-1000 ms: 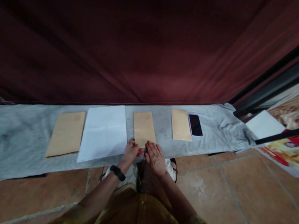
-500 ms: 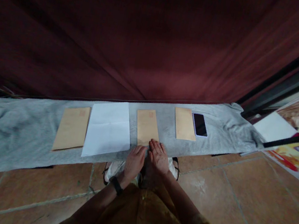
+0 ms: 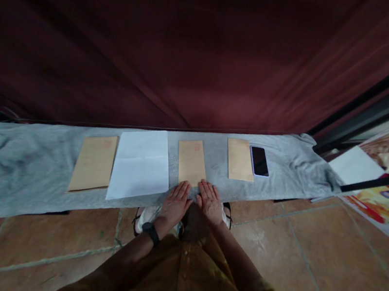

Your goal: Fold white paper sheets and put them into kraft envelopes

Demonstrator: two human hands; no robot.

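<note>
A grey cloth (image 3: 20,172) lies along the floor below a dark red curtain. On it, from left to right, lie a brown envelope (image 3: 93,169), a white sheet of paper (image 3: 140,164), a second brown envelope (image 3: 191,161), a third brown envelope (image 3: 239,159) and a black phone (image 3: 259,161). My left hand (image 3: 174,205) lies flat and open on the cloth, just below the middle envelope. My right hand (image 3: 210,200) rests beside it, fingers stretched out, with the fingertips at that envelope's near edge. Neither hand holds anything. A black band sits on my left wrist.
Brown floor tiles (image 3: 309,262) run along the near side of the cloth. A white sheet (image 3: 355,165) and a colourful printed poster (image 3: 388,205) lie at the right, crossed by a dark bar (image 3: 384,179). The curtain (image 3: 196,42) closes off the far side.
My left hand was curled at the middle envelope's near corner; it has opened and now lies flat on the cloth. Both hands have drawn back slightly from the envelope.
</note>
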